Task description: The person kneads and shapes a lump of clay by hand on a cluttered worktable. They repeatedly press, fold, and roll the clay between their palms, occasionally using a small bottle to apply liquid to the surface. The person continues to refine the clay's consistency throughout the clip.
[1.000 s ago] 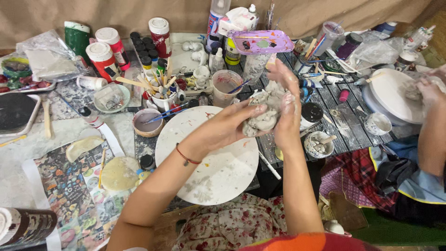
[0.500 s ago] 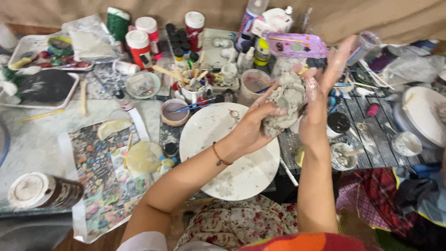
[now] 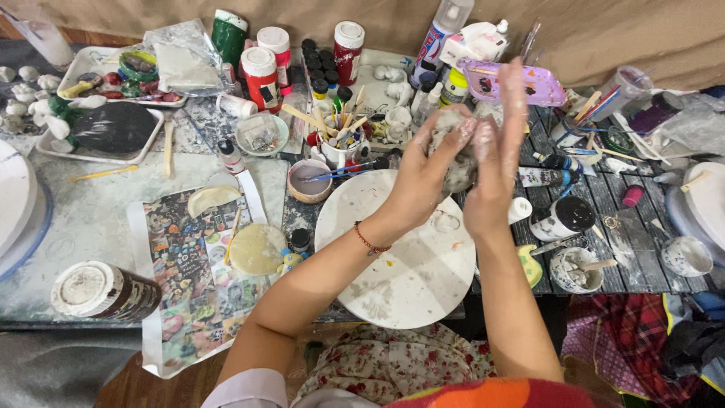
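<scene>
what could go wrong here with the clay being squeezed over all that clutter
The lump of clay is pressed between the left hand and right hand above the round white board. Bits might drop into the small bowl with a brush. An elbow swing might tip the cup of wooden tools.

A round white board lies at the table's near edge, and a small bowl of grey water stands just beside it. Behind the bowl, a cup holds wooden sticks and brushes. Three red paint bottles and one green bottle stand further back. On the left, a colourful printed sheet carries a flat yellow disc. A black jar stands on the right side
</scene>
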